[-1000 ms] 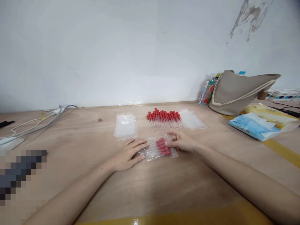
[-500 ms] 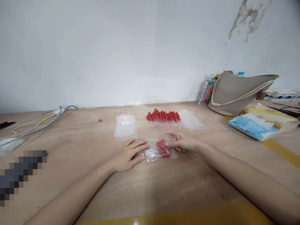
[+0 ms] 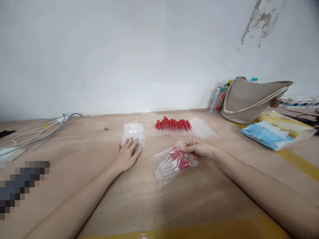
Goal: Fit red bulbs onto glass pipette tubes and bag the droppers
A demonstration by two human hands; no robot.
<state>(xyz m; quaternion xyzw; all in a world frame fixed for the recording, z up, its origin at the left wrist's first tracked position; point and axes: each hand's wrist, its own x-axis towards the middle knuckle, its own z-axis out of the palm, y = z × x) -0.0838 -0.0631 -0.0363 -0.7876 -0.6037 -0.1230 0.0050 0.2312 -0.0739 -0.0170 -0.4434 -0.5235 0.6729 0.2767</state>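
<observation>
My right hand (image 3: 198, 149) pinches the top of a clear plastic bag (image 3: 171, 162) filled with several red-capped droppers and lifts that end off the wooden table (image 3: 159, 199). My left hand (image 3: 127, 154) lies open and flat, fingertips on the near edge of a stack of empty clear bags (image 3: 134, 132). Behind the lifted bag, a row of loose red-capped droppers (image 3: 174, 127) lies on the table, with more clear bags (image 3: 204, 129) to its right.
A grey bucket bag (image 3: 249, 99) stands at the back right against the wall, with colourful packets (image 3: 218, 94) beside it. A blue tissue pack (image 3: 266, 134) and yellow packaging (image 3: 286, 121) lie at the right. Cables (image 3: 42, 131) run along the back left.
My left hand left the filled bag and moved back-left onto the stack of empty bags. My right hand lifted the filled bag's top end and tilted it.
</observation>
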